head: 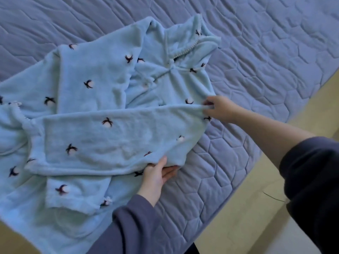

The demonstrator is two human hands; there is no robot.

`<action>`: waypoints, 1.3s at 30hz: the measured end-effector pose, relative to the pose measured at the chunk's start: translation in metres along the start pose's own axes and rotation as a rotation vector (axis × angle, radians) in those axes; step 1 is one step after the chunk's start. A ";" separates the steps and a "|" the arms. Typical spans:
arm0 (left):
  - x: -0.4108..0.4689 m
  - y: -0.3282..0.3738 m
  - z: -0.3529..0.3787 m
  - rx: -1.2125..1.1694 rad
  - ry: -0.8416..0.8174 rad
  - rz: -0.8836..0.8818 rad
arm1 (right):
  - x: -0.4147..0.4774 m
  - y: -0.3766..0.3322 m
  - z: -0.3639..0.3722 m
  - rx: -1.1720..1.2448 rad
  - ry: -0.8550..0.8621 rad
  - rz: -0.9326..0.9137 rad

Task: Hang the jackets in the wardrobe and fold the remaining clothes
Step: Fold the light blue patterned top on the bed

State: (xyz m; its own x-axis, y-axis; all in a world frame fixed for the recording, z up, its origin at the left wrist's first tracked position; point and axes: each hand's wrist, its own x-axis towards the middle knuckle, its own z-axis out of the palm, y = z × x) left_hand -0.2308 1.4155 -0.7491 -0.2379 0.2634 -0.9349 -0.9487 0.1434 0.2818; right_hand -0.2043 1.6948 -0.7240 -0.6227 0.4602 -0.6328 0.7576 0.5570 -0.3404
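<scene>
- Surface: a bed [256, 61] covered with a lavender-blue quilted cover stitched in irregular, stone-like cells. The cover lies flat and fills most of the view, running off the top and left edges.
- Room: a strip of pale beige floor [238, 226] shows beside the bed along the lower right. A thin dark line lies on it near the right sleeve; the view is too soft to say what it is.
- Task item: a light blue fleece garment [95, 92] printed with small dark motifs on white puffs lies spread on the bed, left of centre. Its collar [190, 46], edged with pale beaded trim, points toward the upper right, and a small tie sits just below it.
- One garment sleeve [119, 140] is laid across the body of the garment as a long horizontal band. A second folded panel [95, 70] lies over the upper left part.
- Left hand [156, 178]: at the lower edge of the crossed sleeve, thumb on top of the fleece and fingers beneath it, closed on the fabric edge.
- Right hand [220, 109]: at the sleeve's shoulder end, fingertips pinched shut on a small fold of fleece.
- Both forearms enter from the lower right, in dark sleeves pushed up from the wrists.
</scene>
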 end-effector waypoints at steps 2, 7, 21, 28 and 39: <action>0.003 0.008 -0.007 0.040 0.062 0.049 | 0.006 0.007 -0.006 -0.118 0.015 0.045; -0.025 0.054 -0.024 0.822 -0.104 -0.246 | 0.005 -0.001 0.005 -0.224 -0.024 0.050; 0.000 0.211 -0.172 0.890 0.733 0.565 | -0.001 -0.024 0.024 -0.315 0.022 0.165; 0.003 0.243 -0.196 0.665 0.541 0.449 | -0.004 -0.029 0.021 -0.331 0.006 0.192; -0.006 0.246 -0.146 1.379 0.794 0.878 | -0.033 -0.072 0.056 -0.295 0.423 0.083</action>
State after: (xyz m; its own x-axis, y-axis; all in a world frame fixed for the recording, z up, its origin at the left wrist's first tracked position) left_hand -0.4933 1.3097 -0.7060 -0.9413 0.2817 -0.1859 0.2277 0.9366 0.2662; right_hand -0.2276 1.6004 -0.7175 -0.6338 0.7160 -0.2926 0.7582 0.6500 -0.0517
